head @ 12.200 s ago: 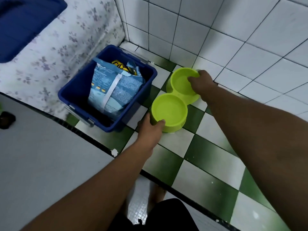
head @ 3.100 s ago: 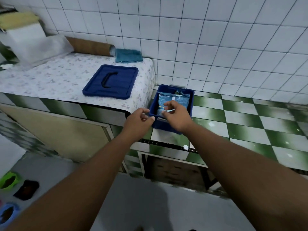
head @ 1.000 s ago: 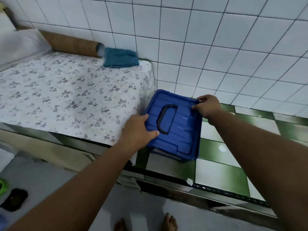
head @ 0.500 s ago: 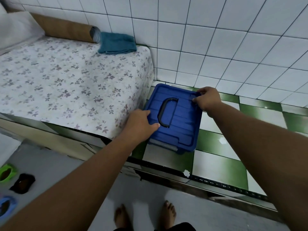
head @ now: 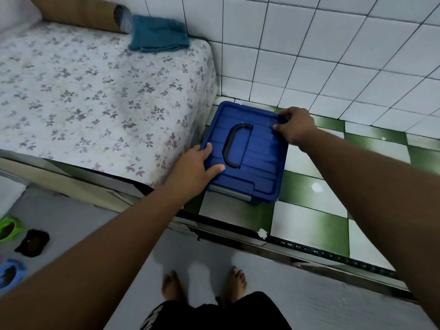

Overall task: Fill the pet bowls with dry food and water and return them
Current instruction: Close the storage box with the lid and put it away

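Lid (head: 247, 148) on box (head: 253, 203), long axis pointing away from you. Your left hand (head: 197, 167) presses flat on its near-left corner; your right hand (head: 294, 126) grips the far-right corner. Bowls (head: 8, 231) sit on the floor, far left.

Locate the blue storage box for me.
Head view, centre: the blue storage box sits lidded on the checked ledge, right of the floral-covered counter, near the white tiled wall.
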`<state>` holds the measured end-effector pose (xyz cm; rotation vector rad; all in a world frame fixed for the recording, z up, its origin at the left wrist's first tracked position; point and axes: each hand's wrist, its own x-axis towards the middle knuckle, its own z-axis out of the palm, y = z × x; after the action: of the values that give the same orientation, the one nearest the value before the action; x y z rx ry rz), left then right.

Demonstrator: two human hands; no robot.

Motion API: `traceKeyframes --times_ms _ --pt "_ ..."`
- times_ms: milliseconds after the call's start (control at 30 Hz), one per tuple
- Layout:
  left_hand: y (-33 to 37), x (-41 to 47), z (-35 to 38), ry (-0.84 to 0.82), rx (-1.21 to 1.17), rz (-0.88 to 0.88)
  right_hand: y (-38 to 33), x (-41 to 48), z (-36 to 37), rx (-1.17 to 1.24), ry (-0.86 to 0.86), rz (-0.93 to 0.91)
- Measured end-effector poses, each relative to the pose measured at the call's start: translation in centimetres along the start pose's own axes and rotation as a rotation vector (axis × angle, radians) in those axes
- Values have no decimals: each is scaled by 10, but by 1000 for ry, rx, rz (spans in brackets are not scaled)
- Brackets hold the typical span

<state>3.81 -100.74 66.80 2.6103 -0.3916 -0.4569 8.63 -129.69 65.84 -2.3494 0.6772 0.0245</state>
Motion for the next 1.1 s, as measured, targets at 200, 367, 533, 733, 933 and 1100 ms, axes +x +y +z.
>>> traceKeyframes --times_ms 200,367,533,733,933,1100 --pt "-15 0 5 270 172 359 -21 -1 -5 -114 -56 -49" --pt "-26 -6 -2 183 139 447 -44 3 -4 -137 -162 -32" --pt "-38 -15 -17 -165 444 460 -45 5 -6 -145 -238 8" --pt "-33 -16 19 116 448 471 -42 2 -10 -58 -248 21" --pt "-40 -10 25 260 453 571 -38 3 -8 -8 -218 1" --pt "-48 -15 25 385 445 670 -38 2 -5 95 -210 12"
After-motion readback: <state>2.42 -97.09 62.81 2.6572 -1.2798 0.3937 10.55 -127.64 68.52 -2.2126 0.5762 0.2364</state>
